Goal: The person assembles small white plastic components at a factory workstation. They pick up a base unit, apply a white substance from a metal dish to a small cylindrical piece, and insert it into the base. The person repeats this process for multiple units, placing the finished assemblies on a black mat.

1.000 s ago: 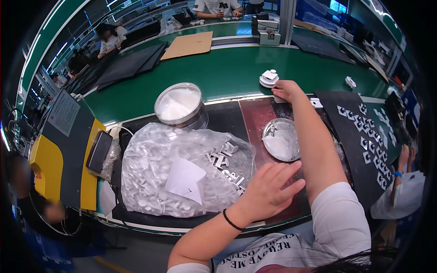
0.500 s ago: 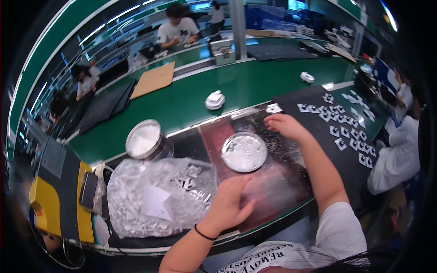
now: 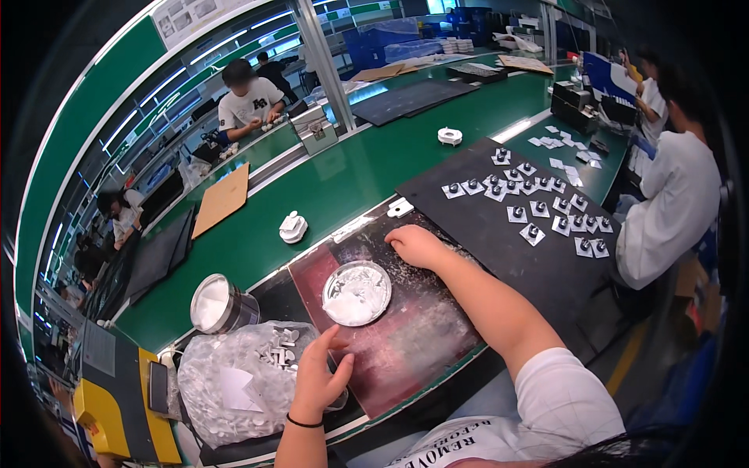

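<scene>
Workbench mat (image 3: 406, 351), shallow dish (image 3: 356, 292) upright

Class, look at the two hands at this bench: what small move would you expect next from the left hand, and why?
Probably the left hand picks one small white part from the open clear bag: its fingers rest at the bag's edge beside the loose pile, while the right hand lies flat on the dark red mat.

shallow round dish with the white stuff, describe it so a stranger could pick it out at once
On the dark red mat at the near edge of the bench, between the two hands, lies the shallow round dish. Unlike the taller metal tin to its left, it is flat and low-rimmed.
</scene>
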